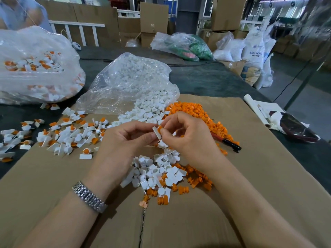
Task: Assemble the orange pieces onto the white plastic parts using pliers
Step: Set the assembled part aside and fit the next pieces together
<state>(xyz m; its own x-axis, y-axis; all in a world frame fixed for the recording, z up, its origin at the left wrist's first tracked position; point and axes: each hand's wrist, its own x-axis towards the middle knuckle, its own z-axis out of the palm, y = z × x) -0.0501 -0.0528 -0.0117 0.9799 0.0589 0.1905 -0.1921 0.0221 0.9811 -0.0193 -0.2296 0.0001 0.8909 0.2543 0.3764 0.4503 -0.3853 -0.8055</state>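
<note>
Left hand (125, 140) and right hand (186, 135) both pinch one white part (157, 132) between them, orange piece (160, 129) touching; its long axis tilts down-right.

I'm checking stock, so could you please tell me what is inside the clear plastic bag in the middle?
The clear plastic bag holds small white plastic parts, spilling from its mouth; anything beneath them is hidden.
</note>
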